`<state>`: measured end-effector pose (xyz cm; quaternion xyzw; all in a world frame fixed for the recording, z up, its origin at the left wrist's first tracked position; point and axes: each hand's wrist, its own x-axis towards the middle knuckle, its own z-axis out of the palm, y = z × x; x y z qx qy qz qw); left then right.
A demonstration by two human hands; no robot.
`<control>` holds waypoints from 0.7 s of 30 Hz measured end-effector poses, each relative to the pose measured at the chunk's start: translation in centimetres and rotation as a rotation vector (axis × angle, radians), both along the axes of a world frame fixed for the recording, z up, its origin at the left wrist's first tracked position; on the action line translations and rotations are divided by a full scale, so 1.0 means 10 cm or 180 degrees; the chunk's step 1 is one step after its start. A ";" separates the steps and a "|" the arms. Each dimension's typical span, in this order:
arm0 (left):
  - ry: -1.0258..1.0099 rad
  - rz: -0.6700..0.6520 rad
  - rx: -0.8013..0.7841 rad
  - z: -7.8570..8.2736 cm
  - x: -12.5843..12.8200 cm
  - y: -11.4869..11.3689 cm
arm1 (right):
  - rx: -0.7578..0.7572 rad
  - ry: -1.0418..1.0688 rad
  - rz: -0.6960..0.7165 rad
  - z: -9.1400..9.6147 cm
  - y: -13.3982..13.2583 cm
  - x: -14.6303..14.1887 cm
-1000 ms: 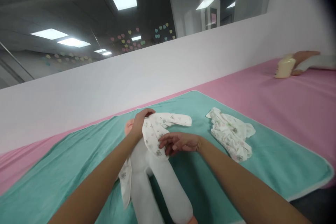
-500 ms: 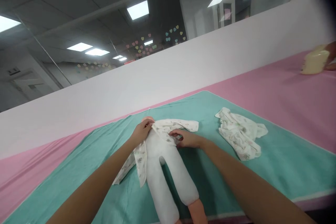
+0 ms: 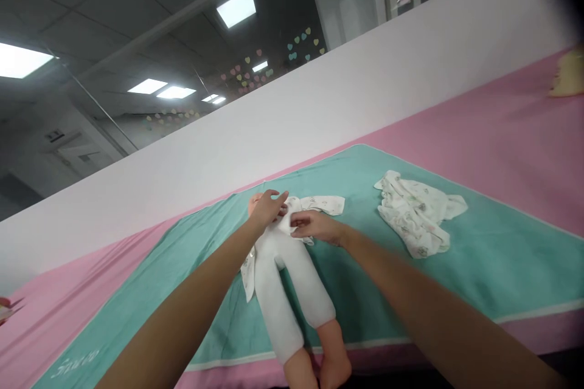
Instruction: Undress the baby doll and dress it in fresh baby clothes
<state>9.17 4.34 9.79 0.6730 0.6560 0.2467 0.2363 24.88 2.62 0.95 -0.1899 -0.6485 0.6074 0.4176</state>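
A baby doll [image 3: 276, 261] with a white cloth body lies on its back, its legs toward me and its head partly behind my left hand. A white printed baby shirt [image 3: 323, 203] is spread open about its upper body, one sleeve stretched out to the right and a front panel hanging at the left. My left hand [image 3: 270, 206] is over the doll's upper chest near the neck, fingers apart. At the right side of the chest, my right hand [image 3: 317, 226] has its fingers closed on the shirt's front edge; the fingertips are partly hidden.
A crumpled printed baby garment [image 3: 415, 213] lies to the right on the teal cloth [image 3: 356, 176]. The cloth covers part of a pink surface [image 3: 479, 152] against a white wall with a mirror-like panel above. A cream-coloured container [image 3: 569, 76] stands at the far right edge.
My left hand has moved from the shirt's collar edge rightward over the chest, its fingers now apart. The right front panel has been drawn back, baring more of the doll's chest.
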 end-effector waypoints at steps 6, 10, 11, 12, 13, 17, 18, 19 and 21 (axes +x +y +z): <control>0.0991 -0.0192 -0.0111 -0.04 0.09 0.16 | 0.0655 -0.0469 0.0562 0.22 -0.23 -0.01; 0.1758 -0.0244 0.0201 -0.13 0.24 0.24 | 0.0667 -0.0531 0.0911 0.24 -0.22 0.05; 0.1745 -0.0199 0.0296 -0.13 0.26 0.25 | 0.0580 -0.0476 0.1038 0.23 -0.20 0.07; 0.1703 -0.0153 0.0400 -0.12 0.26 0.27 | 0.0466 -0.0421 0.1195 0.22 -0.18 0.09; 0.1662 -0.0088 0.0504 -0.10 0.24 0.27 | 0.0336 -0.0368 0.1360 0.21 -0.17 0.11; 0.1495 0.0343 0.0844 0.09 -0.08 0.28 | -0.0128 -0.0074 0.1717 0.15 -0.11 0.17; 0.1479 0.0455 0.0914 0.13 -0.21 0.26 | -0.0222 0.0000 0.1688 0.14 -0.10 0.18; 0.1476 0.0555 0.0952 0.16 -0.35 0.24 | -0.0311 0.0062 0.1635 0.13 -0.09 0.18; 0.1536 0.0748 0.0919 0.15 -0.63 0.17 | -0.0463 0.0134 0.1515 0.09 -0.06 0.18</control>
